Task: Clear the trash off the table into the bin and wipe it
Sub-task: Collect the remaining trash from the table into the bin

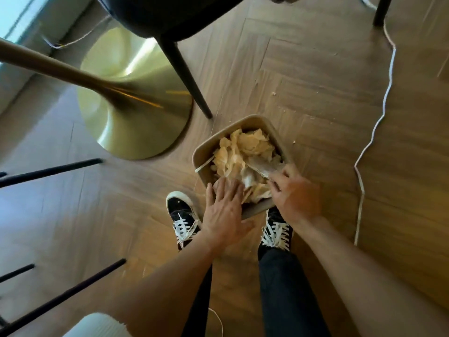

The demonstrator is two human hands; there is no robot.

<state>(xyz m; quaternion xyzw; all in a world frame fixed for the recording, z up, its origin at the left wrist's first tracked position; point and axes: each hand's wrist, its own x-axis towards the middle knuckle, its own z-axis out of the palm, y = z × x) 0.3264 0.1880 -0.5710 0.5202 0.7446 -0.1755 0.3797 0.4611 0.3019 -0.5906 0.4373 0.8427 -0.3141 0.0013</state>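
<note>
Where trash (pixel 245 152) heaps, left hand (pixel 224 210) flat.

Likely home dining area: herringbone wood floor (pixel 303 76), brass pedestal table base (pixel 136 113), dark chair (pixel 170 15).

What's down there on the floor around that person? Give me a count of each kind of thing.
Bins: 1, the beige bin full of crumpled trash
Hands: 2, left hand flat on the trash, right hand gripping a piece
Sneakers: 2, and
Gold table bases: 1
White cords: 1
Total: 7
</note>
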